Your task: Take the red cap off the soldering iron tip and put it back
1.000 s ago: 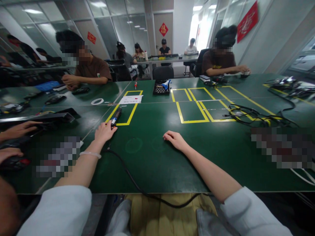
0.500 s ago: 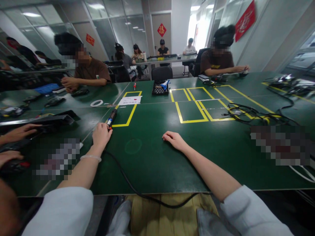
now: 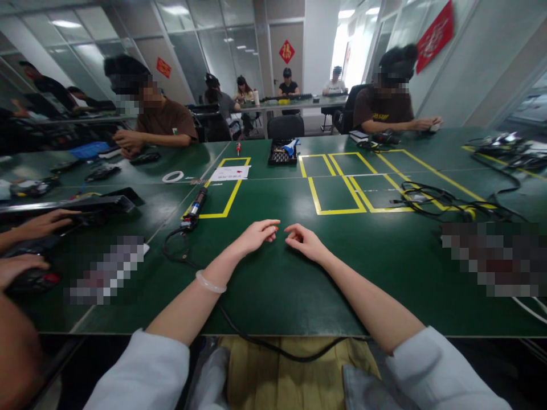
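Note:
My left hand (image 3: 258,234) is over the middle of the green table (image 3: 265,296), fingers closed around a small orange piece (image 3: 277,229) too small to name. Facing it, a short gap away, is my right hand (image 3: 306,242), its fingers loosely bent and thumb apart, with nothing visible in it. Left of my hands, a black corded electric screwdriver (image 3: 197,203) lies on yellow tape. Its black cord (image 3: 231,324) loops near the tool, passes under my left forearm and drops over the table's front edge.
A black bit case (image 3: 282,154) with a blue-white item stands farther back. Near it are a red screwdriver (image 3: 238,149), a paper sheet (image 3: 231,173) and a white ring (image 3: 173,177). Tangled black cables (image 3: 427,196) lie right. A co-worker's hands (image 3: 47,225) are at far left.
My left hand has let go of the electric screwdriver and moved right, close to my right hand, with the small orange piece at its fingertips. My right hand has stayed nearly in place.

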Demonstrator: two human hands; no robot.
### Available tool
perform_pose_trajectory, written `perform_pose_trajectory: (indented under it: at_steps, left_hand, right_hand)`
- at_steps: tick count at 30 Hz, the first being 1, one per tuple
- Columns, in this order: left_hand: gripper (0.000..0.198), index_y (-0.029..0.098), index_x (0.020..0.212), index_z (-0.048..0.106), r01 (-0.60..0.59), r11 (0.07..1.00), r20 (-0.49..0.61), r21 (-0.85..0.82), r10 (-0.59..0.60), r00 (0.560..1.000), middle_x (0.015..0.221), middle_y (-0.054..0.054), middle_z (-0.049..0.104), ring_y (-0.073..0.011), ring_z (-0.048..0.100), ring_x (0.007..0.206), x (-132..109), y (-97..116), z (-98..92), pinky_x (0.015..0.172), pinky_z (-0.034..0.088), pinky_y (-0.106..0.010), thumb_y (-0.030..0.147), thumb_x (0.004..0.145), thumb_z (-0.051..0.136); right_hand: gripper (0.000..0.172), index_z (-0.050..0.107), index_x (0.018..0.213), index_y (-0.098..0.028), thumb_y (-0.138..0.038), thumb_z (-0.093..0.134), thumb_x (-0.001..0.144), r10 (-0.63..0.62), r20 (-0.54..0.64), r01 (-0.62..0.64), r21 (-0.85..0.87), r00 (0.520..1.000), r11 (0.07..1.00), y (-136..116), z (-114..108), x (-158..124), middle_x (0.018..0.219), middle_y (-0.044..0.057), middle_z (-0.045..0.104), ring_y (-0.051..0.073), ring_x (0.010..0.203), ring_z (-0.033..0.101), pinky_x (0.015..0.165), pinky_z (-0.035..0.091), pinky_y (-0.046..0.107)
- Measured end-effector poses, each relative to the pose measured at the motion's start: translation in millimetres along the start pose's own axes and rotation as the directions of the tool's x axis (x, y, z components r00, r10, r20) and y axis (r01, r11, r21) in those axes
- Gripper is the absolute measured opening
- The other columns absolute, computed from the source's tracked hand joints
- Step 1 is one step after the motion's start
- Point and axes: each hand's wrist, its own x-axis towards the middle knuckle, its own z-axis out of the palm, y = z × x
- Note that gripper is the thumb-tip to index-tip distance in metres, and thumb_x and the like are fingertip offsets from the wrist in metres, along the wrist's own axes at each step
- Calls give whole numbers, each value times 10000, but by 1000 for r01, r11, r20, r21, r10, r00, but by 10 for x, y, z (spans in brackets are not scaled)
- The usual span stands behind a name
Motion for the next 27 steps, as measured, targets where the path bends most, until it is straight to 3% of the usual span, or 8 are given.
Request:
perform_pose_trajectory:
  at_steps: [3,8,11,15,18,27]
  left_hand:
    - [668,99,1435,385,39,987,149,-155,-15,989,749,-16,620,-121,572,690,-17,-67,268,694,456,-280,376,857,572]
    - [728,107,1478,297,51,962,122,-267,-19,992,751,-17,646,-113,584,683,-28,-235,306,702,458,-271,387,867,578]
    - [653,102,1419,368,59,949,71,-309,-38,997,793,-43,665,-123,611,688,-17,-266,298,698,475,-280,394,870,566]
    - [403,106,1101,560,36,955,45,-293,-24,999,795,-54,659,-120,622,678,-14,-247,331,660,469,-260,441,877,537]
    - [350,120,934,575,35,961,55,-274,-21,998,788,-50,658,-112,616,676,-15,-244,346,655,460,-248,460,852,570]
    - [354,143,977,557,13,960,44,-278,-1,999,816,-30,634,-118,605,750,-33,-275,324,691,471,-252,423,789,666]
  right_hand:
    - [342,559,1062,-169,-404,637,827,-35,86,28,89,996,996,5,-2,-3,790,6,638,110,645,547,649,446,249]
    - [292,574,905,-165,-439,639,827,-38,93,28,103,995,994,2,4,1,768,13,629,116,657,555,647,449,253]
    - [301,568,907,-174,-448,650,816,-29,52,24,98,998,995,32,9,7,748,0,609,111,634,537,623,441,246]
    - [294,561,911,-177,-439,652,812,-40,2,39,85,999,996,84,11,14,737,-13,582,104,625,520,613,434,239]
    - [285,558,921,-178,-423,652,810,-47,0,47,75,999,996,105,12,16,735,-18,576,100,621,514,611,432,235]
    - [284,543,983,-188,-426,609,844,7,6,-8,78,1000,997,67,16,13,786,9,642,122,664,588,662,484,265]
